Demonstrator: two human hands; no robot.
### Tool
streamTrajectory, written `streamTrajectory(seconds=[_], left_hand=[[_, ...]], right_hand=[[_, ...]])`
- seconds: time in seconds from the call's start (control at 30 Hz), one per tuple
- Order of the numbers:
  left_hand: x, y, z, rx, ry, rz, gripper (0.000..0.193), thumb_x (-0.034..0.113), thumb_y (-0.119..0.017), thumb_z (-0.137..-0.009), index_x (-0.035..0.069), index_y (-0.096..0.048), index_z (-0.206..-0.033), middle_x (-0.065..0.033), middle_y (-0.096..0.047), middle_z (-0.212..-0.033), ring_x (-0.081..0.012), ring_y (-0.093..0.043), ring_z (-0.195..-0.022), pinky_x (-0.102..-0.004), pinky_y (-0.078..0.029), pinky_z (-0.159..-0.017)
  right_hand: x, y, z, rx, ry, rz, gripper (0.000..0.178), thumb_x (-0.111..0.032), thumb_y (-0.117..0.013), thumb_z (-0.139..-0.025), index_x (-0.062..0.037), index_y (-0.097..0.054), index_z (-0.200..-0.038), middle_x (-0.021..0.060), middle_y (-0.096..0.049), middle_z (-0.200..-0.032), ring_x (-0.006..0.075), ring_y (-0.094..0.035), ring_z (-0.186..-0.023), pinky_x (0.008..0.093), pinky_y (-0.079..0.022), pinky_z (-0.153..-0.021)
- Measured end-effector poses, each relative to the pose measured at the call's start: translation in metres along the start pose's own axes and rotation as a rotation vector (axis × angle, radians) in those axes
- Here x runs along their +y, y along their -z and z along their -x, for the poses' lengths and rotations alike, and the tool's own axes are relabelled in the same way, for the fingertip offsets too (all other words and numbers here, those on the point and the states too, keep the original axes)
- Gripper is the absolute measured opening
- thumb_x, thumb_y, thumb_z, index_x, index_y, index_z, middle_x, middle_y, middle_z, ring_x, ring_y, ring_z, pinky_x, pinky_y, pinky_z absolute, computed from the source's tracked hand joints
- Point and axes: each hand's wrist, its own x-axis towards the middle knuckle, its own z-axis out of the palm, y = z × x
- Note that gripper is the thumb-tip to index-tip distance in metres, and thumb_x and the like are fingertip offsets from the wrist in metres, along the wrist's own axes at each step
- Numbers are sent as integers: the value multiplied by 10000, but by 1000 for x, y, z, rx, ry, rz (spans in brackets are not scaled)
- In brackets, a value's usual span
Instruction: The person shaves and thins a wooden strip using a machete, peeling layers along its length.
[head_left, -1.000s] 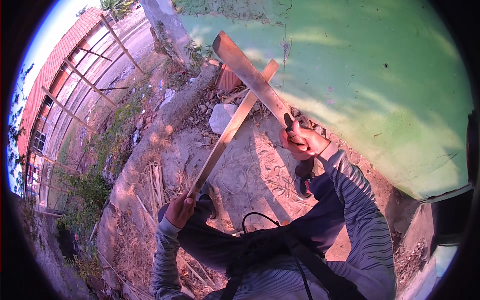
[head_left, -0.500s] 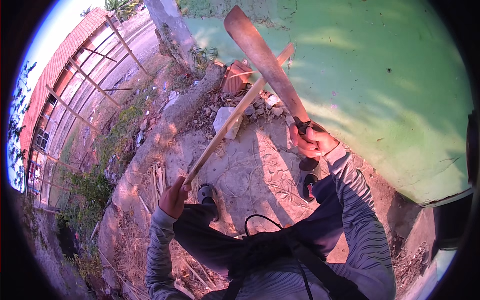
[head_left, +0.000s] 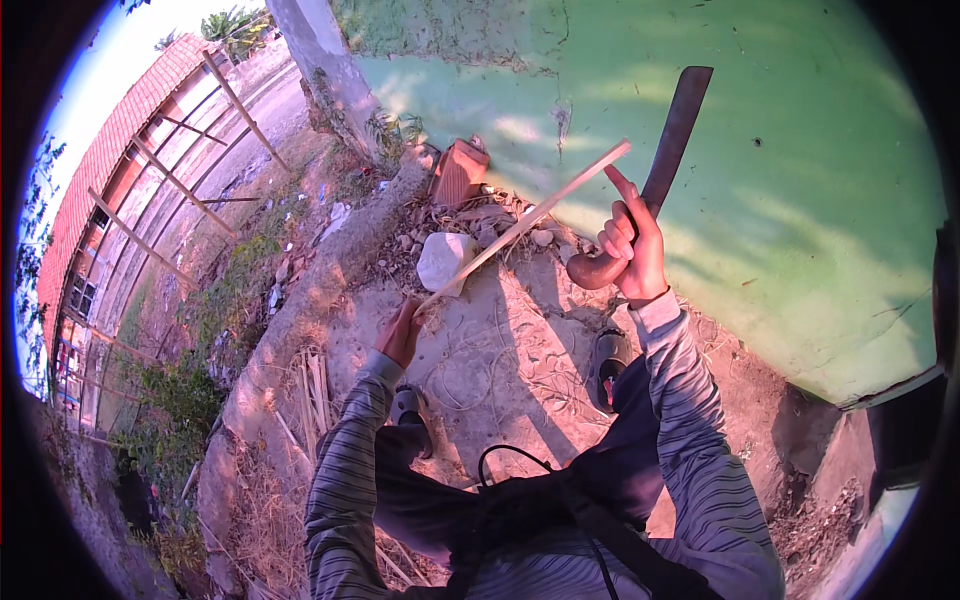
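Note:
My left hand [head_left: 401, 333] is closed on the near end of a thin, pale wooden strip [head_left: 528, 222]. The strip slants up and away to the right. My right hand [head_left: 637, 245] grips a machete [head_left: 682, 133] by its curved brown handle, which pokes out below the fingers. The dark blade points upward in front of the green wall. One finger of that hand stretches toward the strip's far end; I cannot tell whether it touches it.
A pale stone block [head_left: 445, 262] and an orange hollow brick [head_left: 460, 174] lie among rubble at the foot of the green wall [head_left: 800, 200]. Several more wooden strips [head_left: 314, 392] lie on the ground at left, beside dry straw. My shoes [head_left: 610, 358] stand on the dirt.
The machete has swung from leaning left across the strip to pointing up and right, clear of it. My left hand has moved forward and right, and the strip slants lower.

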Motion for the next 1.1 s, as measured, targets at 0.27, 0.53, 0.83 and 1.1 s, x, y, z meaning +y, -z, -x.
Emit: streamTrajectory(seconds=[0.27, 0.53, 0.83, 1.1], left_hand=[[-9, -94, -4, -35, -103, 76, 244, 195, -522, -1034, 40, -541, -1223, -210, -569, -1012, -424, -589, -968, -457, -475, -834], [13, -48, -8, -119, -148, 44, 454, 82, -652, -923, 81, -507, -1353, -176, -558, -1242, -406, -552, -1197, -452, -466, -1002], [219, 144, -60, 458, -418, 343, 361, 86, -672, -926, 47, -605, -1279, -100, -626, -1209, -171, -604, -963, -316, -499, -784], [265, 174, -61, 290, -561, 94, 277, 12, -622, -951, 40, -663, -1223, -113, -609, -1250, -178, -633, -979, -314, -550, -800]], right_hand=[[3, -1, 12, -196, -152, 39, 454, -366, -515, -1072, -6, -487, -1348, -55, -349, -598, 52, -300, -381, 231, -293, -401], [-4, -61, -2, -424, -194, 226, 278, -250, -581, -1047, 4, -584, -1162, -56, -391, -599, 49, -367, -420, 239, -287, -427], [4, -136, -21, -650, -445, 378, 300, -294, -632, -1022, -20, -583, -1132, -64, -370, -597, 27, -342, -416, 213, -273, -408], [31, -178, -7, -685, -387, 294, 240, -239, -756, -936, -103, -566, -879, -71, -401, -567, 29, -370, -425, 232, -248, -411]])
